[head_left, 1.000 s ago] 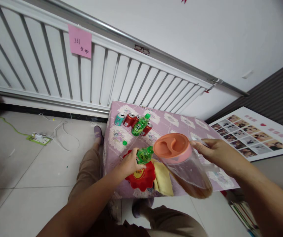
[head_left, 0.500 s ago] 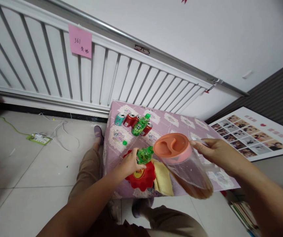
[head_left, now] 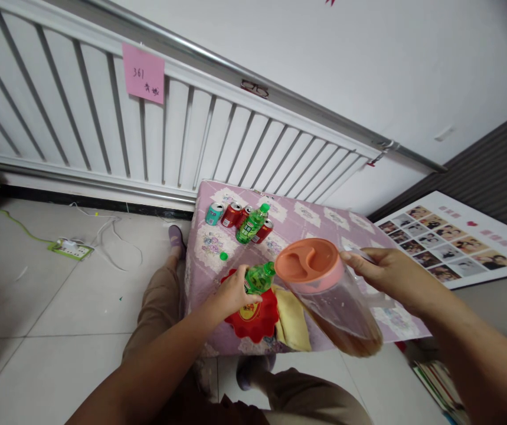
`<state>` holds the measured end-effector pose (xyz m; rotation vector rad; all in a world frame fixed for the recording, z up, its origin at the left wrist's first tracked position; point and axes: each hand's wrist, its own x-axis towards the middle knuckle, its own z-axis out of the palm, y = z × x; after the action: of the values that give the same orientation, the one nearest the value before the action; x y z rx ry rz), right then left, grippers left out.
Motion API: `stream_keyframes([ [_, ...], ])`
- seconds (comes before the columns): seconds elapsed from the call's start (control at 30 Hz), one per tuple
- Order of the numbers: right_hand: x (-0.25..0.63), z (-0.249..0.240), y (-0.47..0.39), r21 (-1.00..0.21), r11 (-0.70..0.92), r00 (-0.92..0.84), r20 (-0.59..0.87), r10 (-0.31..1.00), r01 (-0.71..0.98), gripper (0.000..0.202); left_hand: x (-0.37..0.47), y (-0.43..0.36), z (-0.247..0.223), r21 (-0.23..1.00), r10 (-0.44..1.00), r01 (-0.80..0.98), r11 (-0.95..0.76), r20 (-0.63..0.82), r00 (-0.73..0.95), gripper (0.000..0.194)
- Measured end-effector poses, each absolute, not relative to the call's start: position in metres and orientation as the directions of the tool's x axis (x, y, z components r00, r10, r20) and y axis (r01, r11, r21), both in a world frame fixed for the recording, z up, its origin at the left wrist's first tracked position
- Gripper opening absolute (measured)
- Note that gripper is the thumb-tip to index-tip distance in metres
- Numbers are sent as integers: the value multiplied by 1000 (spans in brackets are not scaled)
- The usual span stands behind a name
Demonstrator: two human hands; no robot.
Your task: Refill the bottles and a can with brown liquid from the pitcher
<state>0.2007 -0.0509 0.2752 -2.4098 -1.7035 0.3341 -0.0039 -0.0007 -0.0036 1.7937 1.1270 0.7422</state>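
- Head view: risk = spill. Pitcher (head_left: 333,295) tipped w/ spout just beside open green bottle (head_left: 259,277); narrow neck, easy overshoot onto red plate (head_left: 255,319) & yellow cloth (head_left: 292,321).
- Left hand (head_left: 231,293): fingers clenched round bottle, over plate at bench (head_left: 324,221) front edge.
- Right hand (head_left: 383,273): fingers grasping pitcher handle, wrist rolled inward.
- Cans (head_left: 231,214) & 2nd bottle (head_left: 252,224) well apart at back.

Green bottle (head_left: 258,278) — orange-lidded pitcher (head_left: 324,283).
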Motion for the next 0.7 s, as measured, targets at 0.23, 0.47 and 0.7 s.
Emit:
stream_keyframes([
  [0.23, 202, 275, -51, -269, -342, 328, -97, 940, 900, 76, -4, 0, -2, 888, 908, 410, -210, 22, 418, 73],
  [0.47, 199, 275, -51, -287, -358, 343, -103, 934, 888, 78, -5, 0, 1, 882, 907, 425, -202, 5, 421, 72],
  [0.7, 197, 278, -51, -326, -340, 331, -84, 940, 882, 82, -5, -1, 1, 892, 910, 410, -190, 4, 414, 75],
])
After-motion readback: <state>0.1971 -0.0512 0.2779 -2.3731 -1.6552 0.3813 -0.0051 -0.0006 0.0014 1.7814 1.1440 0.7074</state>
